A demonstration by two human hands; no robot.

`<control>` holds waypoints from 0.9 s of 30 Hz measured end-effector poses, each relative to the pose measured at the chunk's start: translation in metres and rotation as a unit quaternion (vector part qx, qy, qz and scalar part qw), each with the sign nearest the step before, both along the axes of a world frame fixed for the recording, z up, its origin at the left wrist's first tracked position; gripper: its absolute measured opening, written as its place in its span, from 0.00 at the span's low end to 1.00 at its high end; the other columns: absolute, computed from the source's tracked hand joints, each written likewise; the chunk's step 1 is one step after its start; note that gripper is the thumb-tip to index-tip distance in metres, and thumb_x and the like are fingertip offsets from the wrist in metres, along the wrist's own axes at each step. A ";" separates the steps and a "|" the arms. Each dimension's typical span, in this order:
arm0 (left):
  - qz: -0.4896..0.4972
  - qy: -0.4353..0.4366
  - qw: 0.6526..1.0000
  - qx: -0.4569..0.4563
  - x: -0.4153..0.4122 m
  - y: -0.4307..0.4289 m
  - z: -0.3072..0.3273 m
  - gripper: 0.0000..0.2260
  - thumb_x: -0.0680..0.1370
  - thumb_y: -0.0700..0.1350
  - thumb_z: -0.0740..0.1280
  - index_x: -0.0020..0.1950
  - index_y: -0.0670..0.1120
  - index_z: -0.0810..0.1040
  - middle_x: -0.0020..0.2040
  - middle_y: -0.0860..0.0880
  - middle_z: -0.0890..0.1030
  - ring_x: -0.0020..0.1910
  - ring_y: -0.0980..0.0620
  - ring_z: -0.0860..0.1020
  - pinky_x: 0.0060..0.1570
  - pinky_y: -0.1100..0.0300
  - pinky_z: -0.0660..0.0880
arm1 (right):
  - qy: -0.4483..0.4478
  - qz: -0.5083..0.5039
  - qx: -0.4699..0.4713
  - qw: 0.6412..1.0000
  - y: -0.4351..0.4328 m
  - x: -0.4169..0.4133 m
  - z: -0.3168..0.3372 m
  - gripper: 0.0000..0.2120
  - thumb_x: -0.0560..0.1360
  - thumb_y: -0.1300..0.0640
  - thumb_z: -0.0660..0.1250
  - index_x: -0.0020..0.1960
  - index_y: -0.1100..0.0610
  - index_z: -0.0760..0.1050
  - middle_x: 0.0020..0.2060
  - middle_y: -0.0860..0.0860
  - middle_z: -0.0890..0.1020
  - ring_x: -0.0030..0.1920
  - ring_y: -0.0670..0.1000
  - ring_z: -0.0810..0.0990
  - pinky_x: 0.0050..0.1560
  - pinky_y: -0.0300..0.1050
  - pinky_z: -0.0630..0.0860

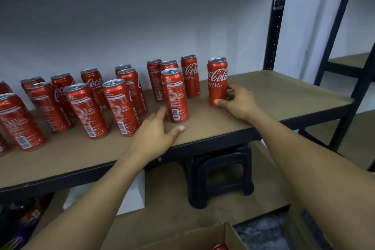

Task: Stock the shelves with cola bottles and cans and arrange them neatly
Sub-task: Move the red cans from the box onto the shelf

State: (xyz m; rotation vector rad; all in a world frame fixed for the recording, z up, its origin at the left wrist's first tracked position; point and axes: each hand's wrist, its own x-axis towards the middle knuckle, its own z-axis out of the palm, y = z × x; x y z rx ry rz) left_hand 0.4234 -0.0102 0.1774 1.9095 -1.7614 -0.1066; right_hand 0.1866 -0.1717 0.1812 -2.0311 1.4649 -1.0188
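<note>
Nearest, my left hand lies open, fingers spread on the shelf just left of the front can, holding nothing. Right of that can, my right hand wraps the end can low down. Smooth, stiff, probably full and weighty: grip mid-body, keep upright.

Head camera, single wide-angle view. I look forward and down onto the shelf from close in; my left hand and right hand reach in from the bottom edge, the gripped can right of centre.
</note>
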 end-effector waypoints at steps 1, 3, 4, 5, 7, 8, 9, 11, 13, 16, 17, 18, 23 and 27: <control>0.002 -0.036 0.999 0.019 0.004 0.003 -0.002 0.34 0.77 0.68 0.61 0.79 0.53 0.62 0.76 0.49 0.69 0.73 0.48 0.68 0.70 0.52 0.66 | 0.000 -0.005 0.003 1.000 -0.006 0.003 0.001 0.37 0.71 0.41 0.76 0.75 0.49 0.68 0.65 0.51 0.80 0.64 0.54 0.79 0.68 0.59 0.73; -0.001 -0.076 0.996 0.055 0.007 0.005 -0.005 0.33 0.79 0.69 0.54 0.80 0.52 0.62 0.79 0.48 0.64 0.77 0.48 0.62 0.74 0.53 0.59 | -0.009 -0.022 0.010 1.000 -0.021 0.013 0.003 0.37 0.71 0.43 0.77 0.75 0.51 0.68 0.65 0.52 0.80 0.64 0.55 0.79 0.68 0.58 0.73; -0.003 -0.080 0.995 0.065 0.008 0.005 -0.005 0.33 0.80 0.69 0.53 0.80 0.52 0.61 0.80 0.49 0.62 0.79 0.48 0.59 0.76 0.54 0.56 | -0.013 -0.033 0.014 0.999 -0.030 0.019 0.004 0.37 0.71 0.43 0.77 0.75 0.51 0.68 0.65 0.52 0.81 0.64 0.55 0.79 0.68 0.58 0.73; -0.004 -0.081 0.994 0.068 0.007 0.004 -0.005 0.34 0.80 0.68 0.52 0.81 0.52 0.59 0.81 0.49 0.60 0.80 0.49 0.57 0.76 0.54 0.54 | -0.010 -0.045 0.018 0.999 -0.040 0.024 0.004 0.36 0.72 0.42 0.76 0.75 0.50 0.68 0.65 0.52 0.80 0.65 0.55 0.79 0.68 0.58 0.73; -0.004 -0.078 0.995 0.070 0.008 0.001 -0.006 0.34 0.79 0.69 0.51 0.81 0.53 0.57 0.81 0.50 0.59 0.80 0.50 0.55 0.77 0.54 0.53 | 0.002 -0.061 0.026 0.998 -0.063 0.033 0.005 0.36 0.72 0.42 0.75 0.75 0.50 0.68 0.66 0.51 0.80 0.66 0.56 0.78 0.69 0.60 0.72; -0.004 -0.076 0.995 0.070 0.009 0.000 -0.007 0.34 0.79 0.69 0.51 0.81 0.53 0.57 0.81 0.51 0.58 0.80 0.50 0.55 0.77 0.54 0.53 | 0.007 -0.065 0.033 0.997 -0.075 0.036 0.006 0.36 0.72 0.41 0.75 0.75 0.50 0.67 0.67 0.51 0.79 0.67 0.56 0.77 0.69 0.60 0.71; -0.005 -0.074 0.995 0.069 0.009 0.000 -0.007 0.34 0.79 0.70 0.51 0.81 0.54 0.57 0.81 0.52 0.58 0.80 0.51 0.55 0.78 0.54 0.53 | 0.010 -0.066 0.040 0.997 -0.087 0.039 0.006 0.38 0.71 0.40 0.75 0.76 0.50 0.67 0.67 0.51 0.79 0.67 0.56 0.77 0.69 0.61 0.71; -0.006 -0.068 0.995 0.071 0.009 -0.002 -0.006 0.33 0.79 0.69 0.52 0.80 0.55 0.58 0.81 0.52 0.58 0.80 0.52 0.55 0.77 0.54 0.53 | 0.012 -0.064 0.054 0.996 -0.114 0.042 0.006 0.41 0.66 0.37 0.75 0.75 0.48 0.67 0.67 0.50 0.79 0.67 0.56 0.77 0.69 0.62 0.71; -0.004 -0.061 0.996 0.067 0.009 -0.003 -0.006 0.32 0.79 0.69 0.53 0.80 0.55 0.59 0.81 0.53 0.59 0.80 0.52 0.55 0.77 0.54 0.54 | 0.014 -0.054 0.066 0.996 -0.140 0.044 0.003 0.43 0.64 0.35 0.74 0.75 0.47 0.67 0.68 0.49 0.78 0.67 0.56 0.77 0.69 0.63 0.70; 0.000 -0.057 0.996 0.064 0.008 -0.005 -0.006 0.31 0.79 0.68 0.54 0.79 0.55 0.59 0.80 0.52 0.61 0.79 0.52 0.56 0.76 0.54 0.56 | 0.006 -0.051 0.076 0.996 -0.171 0.047 -0.003 0.45 0.62 0.33 0.73 0.76 0.45 0.66 0.69 0.49 0.78 0.68 0.56 0.77 0.69 0.64 0.70; 0.001 -0.059 0.996 0.066 0.007 -0.005 -0.006 0.31 0.79 0.68 0.54 0.78 0.55 0.59 0.80 0.52 0.61 0.79 0.52 0.56 0.76 0.54 0.56 | 0.006 -0.053 0.074 0.996 -0.178 0.047 -0.005 0.45 0.61 0.32 0.72 0.76 0.44 0.65 0.69 0.49 0.78 0.68 0.56 0.77 0.69 0.64 0.70; 0.002 -0.060 0.996 0.067 0.006 -0.005 -0.005 0.30 0.80 0.68 0.54 0.78 0.55 0.59 0.80 0.52 0.61 0.79 0.51 0.56 0.76 0.53 0.56 | 0.009 -0.057 0.071 0.996 -0.178 0.048 -0.005 0.45 0.61 0.32 0.71 0.75 0.43 0.65 0.69 0.49 0.78 0.68 0.56 0.76 0.70 0.64 0.70; 0.000 -0.061 0.996 0.069 0.006 -0.004 -0.006 0.30 0.80 0.68 0.54 0.77 0.54 0.61 0.79 0.51 0.63 0.78 0.51 0.59 0.76 0.52 0.59 | 0.129 -0.078 0.057 0.987 -0.139 0.050 0.001 0.38 0.72 0.34 0.69 0.76 0.51 0.65 0.70 0.54 0.75 0.69 0.58 0.74 0.69 0.60 0.71; 0.001 -0.065 0.995 0.079 0.005 -0.003 -0.005 0.30 0.80 0.68 0.54 0.77 0.53 0.62 0.78 0.50 0.65 0.77 0.49 0.62 0.76 0.51 0.61 | 0.264 -0.067 0.062 0.960 -0.085 0.046 0.008 0.35 0.76 0.29 0.55 0.76 0.49 0.66 0.73 0.55 0.72 0.72 0.58 0.71 0.72 0.61 0.65</control>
